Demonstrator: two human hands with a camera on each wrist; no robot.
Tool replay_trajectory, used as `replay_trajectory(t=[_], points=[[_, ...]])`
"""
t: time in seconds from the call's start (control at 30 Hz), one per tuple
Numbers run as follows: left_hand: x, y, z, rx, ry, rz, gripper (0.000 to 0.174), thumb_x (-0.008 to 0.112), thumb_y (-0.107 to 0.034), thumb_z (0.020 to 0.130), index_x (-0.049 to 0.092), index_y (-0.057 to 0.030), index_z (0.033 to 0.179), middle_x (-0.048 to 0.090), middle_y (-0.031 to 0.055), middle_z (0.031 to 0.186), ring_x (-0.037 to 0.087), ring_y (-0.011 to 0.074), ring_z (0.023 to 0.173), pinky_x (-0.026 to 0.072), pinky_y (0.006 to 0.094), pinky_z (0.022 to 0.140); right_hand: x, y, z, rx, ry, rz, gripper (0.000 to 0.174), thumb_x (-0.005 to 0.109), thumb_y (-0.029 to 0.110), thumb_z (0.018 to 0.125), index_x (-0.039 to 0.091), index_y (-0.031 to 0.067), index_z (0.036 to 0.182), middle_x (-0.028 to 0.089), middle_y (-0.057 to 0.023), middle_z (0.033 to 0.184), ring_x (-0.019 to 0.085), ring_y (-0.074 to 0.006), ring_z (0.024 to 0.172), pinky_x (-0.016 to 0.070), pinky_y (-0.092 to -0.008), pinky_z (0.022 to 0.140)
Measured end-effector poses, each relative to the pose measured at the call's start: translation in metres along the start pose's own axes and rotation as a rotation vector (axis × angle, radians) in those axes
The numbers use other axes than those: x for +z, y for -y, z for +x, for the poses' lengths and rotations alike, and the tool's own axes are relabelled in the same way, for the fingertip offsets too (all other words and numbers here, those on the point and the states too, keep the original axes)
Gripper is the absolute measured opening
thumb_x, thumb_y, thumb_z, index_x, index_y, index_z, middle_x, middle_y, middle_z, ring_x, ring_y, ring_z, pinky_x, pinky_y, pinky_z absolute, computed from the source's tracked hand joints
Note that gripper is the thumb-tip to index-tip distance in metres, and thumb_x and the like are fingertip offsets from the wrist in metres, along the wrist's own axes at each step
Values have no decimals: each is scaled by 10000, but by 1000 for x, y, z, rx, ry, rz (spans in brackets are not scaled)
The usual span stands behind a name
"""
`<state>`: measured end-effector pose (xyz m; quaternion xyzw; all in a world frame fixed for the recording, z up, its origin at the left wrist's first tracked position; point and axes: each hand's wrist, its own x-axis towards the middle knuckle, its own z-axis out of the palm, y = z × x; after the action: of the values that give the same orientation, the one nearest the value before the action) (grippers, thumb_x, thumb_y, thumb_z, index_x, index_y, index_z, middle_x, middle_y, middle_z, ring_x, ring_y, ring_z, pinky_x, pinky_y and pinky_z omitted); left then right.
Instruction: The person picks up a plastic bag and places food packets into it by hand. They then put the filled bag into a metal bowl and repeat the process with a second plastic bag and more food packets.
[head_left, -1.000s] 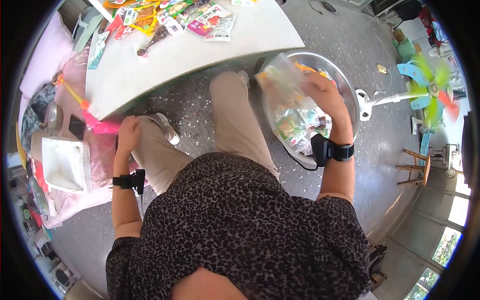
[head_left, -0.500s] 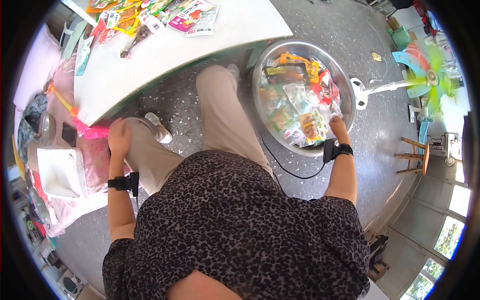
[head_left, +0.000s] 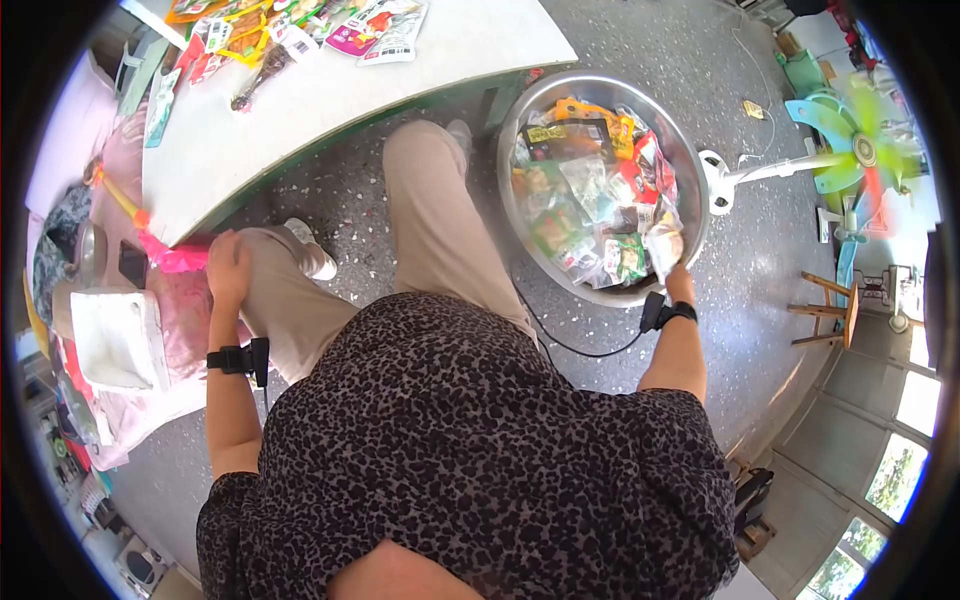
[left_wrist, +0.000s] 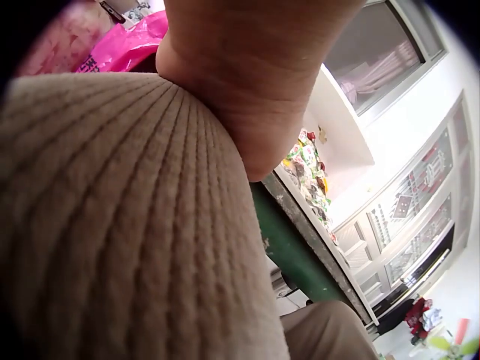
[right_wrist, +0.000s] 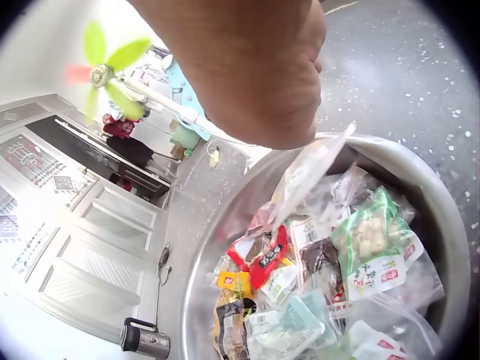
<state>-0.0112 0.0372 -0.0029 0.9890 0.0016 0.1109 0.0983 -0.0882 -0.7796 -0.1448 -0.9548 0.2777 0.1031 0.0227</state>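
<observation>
At the near right rim of a steel basin (head_left: 512,215), my right hand (head_left: 681,287) pinches a pale plastic snack packet (head_left: 664,243), which stands tilted inside the rim. The right wrist view shows this packet (right_wrist: 309,176) nearly edge-on below the hand (right_wrist: 259,82); the fingertips are hidden there. Many sealed snack packets fill the basin, among them a red one (right_wrist: 268,259) and a green-edged one (right_wrist: 375,240). My left hand (head_left: 229,270) rests on my left knee with relaxed fingers, close to a pink plastic bag (head_left: 180,256). In the left wrist view its heel (left_wrist: 255,112) lies on the ribbed trousers (left_wrist: 142,225).
A white table (head_left: 330,110) stands ahead, with more snack packets (head_left: 265,40) heaped at its far side. Beyond the basin a fan (head_left: 865,150) turns on a white pole. A cable (head_left: 590,352) hangs between my wrist and body. A white foam box (head_left: 118,340) sits at the left.
My right hand has moved from above the basin's middle, where it held a clear bag, to the near right rim, where it holds a pale packet. The left hand stays on the knee.
</observation>
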Motion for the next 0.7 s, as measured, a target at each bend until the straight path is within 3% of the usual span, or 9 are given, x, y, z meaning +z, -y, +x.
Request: replay_trajectory(t=[0.03, 0.1, 0.2, 0.27, 0.33, 0.4, 0.47, 0.6, 0.7], points=[[-1, 0, 0, -2, 3, 0, 247, 511, -162, 721, 554, -13, 913, 523, 141, 1037, 459, 298, 994, 350, 373, 863, -9, 25, -16, 25, 17, 83, 204, 449, 137, 711, 551, -22, 787, 564, -238, 803, 542, -378, 791, 439, -433, 697], [-2, -1, 0, -6, 10, 0, 246, 513, -161, 719, 555, -15, 913, 524, 140, 1036, 460, 298, 993, 351, 374, 861, 46, 18, 4, -208, 85, -25, 197, 450, 145, 709, 571, -4, 754, 580, -195, 780, 548, -360, 767, 437, -417, 686], [-1, 2, -2, -18, -1, -29, 241, 518, -159, 715, 558, -22, 909, 524, 140, 1035, 463, 298, 988, 353, 374, 859, 1, 103, -5, -279, 328, 50, 212, 453, 141, 703, 558, -17, 797, 557, -237, 859, 527, -369, 851, 423, -408, 740], [-1, 0, -3, -8, -22, -23, 230, 525, -154, 707, 561, -27, 895, 529, 139, 1024, 469, 297, 981, 360, 374, 852, -30, 159, -11, -363, 190, 243, 206, 455, 149, 697, 559, 7, 805, 561, -220, 849, 531, -356, 843, 418, -402, 748], [-7, -5, -6, -8, -61, -25, 215, 535, -148, 696, 565, -30, 874, 537, 137, 1006, 477, 296, 968, 370, 374, 843, -58, 220, -9, -427, 185, 393, 211, 467, 181, 705, 546, 18, 812, 562, -195, 828, 528, -342, 829, 415, -379, 743], [-7, -3, -9, 3, -138, -22, 198, 550, -144, 677, 564, -32, 839, 551, 130, 969, 490, 292, 945, 385, 376, 826, -82, 282, -12, -704, 19, 474, 191, 475, 174, 728, 538, 20, 821, 557, -184, 819, 527, -332, 811, 414, -367, 738], [-15, -7, -13, -54, -148, -40, 199, 540, -147, 670, 561, -35, 833, 550, 123, 972, 490, 284, 949, 388, 381, 823, -120, 351, -36, -817, -23, 549, 175, 483, 145, 752, 538, 9, 846, 552, -177, 823, 525, -321, 797, 410, -367, 738], [-23, 7, -26, -162, -134, -168, 295, 543, -144, 684, 534, -24, 954, 512, 146, 1028, 440, 285, 1024, 337, 370, 884, -136, 449, -78, -1006, -97, 769, 240, 507, 129, 758, 507, -41, 928, 524, -194, 959, 487, -336, 920, 378, -362, 813], [-44, 21, -38, -193, -358, -60, 295, 554, -125, 675, 524, -30, 952, 496, 159, 1021, 436, 309, 1009, 339, 379, 878, -130, 494, -102, -1195, -247, 706, 245, 508, 123, 754, 494, -37, 939, 503, -196, 1013, 463, -346, 966, 363, -367, 841]])
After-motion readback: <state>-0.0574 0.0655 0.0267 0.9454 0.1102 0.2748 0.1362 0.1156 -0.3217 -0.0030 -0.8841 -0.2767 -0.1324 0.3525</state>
